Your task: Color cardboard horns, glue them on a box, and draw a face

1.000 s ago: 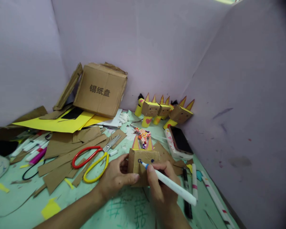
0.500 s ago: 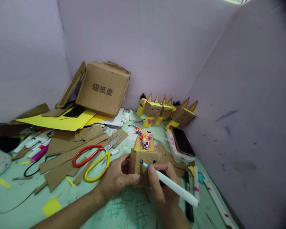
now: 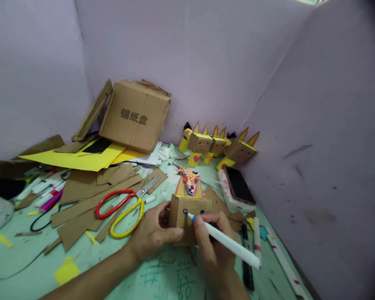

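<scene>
A small cardboard box [image 3: 192, 205] with two pointed yellow-and-pink ears stands on the green table in front of me. My left hand [image 3: 154, 231] grips its left side, thumb across the front face. Between the fingers of my right hand [image 3: 217, 237] is a white marker [image 3: 231, 246], its blue tip at the left of two dark marks drawn on the box face. The right mark is partly covered by my fingers. Just left of my left hand lie scissors [image 3: 121, 212] with one red and one yellow handle.
Cardboard scraps [image 3: 78, 191] and yellow sheets [image 3: 71, 158] cover the left. A brown carton [image 3: 136, 116] leans at the back wall. Several yellow animal figures [image 3: 217, 146] stand behind, near a phone [image 3: 237, 185]. More markers [image 3: 257, 241] lie on the right; a patterned hot-glue gun [image 3: 190, 177] lies behind the box.
The marker tip has shifted very slightly at the left mark, whose outline looks a bit fuller. Both hands otherwise keep their places.
</scene>
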`<action>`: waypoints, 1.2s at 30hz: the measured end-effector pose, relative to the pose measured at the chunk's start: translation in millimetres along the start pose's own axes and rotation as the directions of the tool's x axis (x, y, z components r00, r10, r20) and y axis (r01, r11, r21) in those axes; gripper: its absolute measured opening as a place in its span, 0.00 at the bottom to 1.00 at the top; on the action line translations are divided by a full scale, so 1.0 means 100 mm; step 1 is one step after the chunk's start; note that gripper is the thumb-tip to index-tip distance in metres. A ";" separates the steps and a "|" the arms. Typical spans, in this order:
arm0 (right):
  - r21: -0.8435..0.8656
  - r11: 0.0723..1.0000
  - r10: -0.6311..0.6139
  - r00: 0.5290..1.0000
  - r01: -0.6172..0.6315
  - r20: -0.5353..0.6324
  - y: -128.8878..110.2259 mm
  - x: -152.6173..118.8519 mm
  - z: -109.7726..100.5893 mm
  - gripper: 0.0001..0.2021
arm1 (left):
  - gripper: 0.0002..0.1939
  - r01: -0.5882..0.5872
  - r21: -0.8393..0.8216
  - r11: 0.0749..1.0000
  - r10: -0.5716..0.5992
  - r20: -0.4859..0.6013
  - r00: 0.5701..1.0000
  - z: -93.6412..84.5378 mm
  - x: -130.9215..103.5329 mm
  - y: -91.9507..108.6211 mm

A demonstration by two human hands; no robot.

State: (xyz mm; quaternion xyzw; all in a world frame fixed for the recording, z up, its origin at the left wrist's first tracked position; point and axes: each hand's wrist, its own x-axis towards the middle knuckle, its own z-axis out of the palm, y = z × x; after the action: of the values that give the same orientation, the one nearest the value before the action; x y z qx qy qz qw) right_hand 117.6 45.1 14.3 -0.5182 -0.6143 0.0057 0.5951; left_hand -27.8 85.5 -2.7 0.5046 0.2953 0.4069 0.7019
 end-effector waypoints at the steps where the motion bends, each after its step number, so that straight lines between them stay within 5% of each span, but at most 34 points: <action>1: 0.002 1.000 0.004 1.000 -0.004 -0.005 0.00 0.00 0.00 0.07 | 0.31 0.000 0.003 1.000 0.000 -0.001 1.000 0.00 0.00 0.00; 36: -0.009 1.000 0.028 1.000 -0.028 0.000 -0.01 0.02 0.01 0.07 | 0.29 -0.011 0.017 1.000 0.011 -0.004 1.000 0.00 0.01 0.00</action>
State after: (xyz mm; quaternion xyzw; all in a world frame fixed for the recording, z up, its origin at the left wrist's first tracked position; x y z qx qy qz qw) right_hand 116.9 46.3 16.3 -0.5294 -0.6068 0.0113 0.5928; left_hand -27.7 86.4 -3.0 0.5115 0.2973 0.4093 0.6946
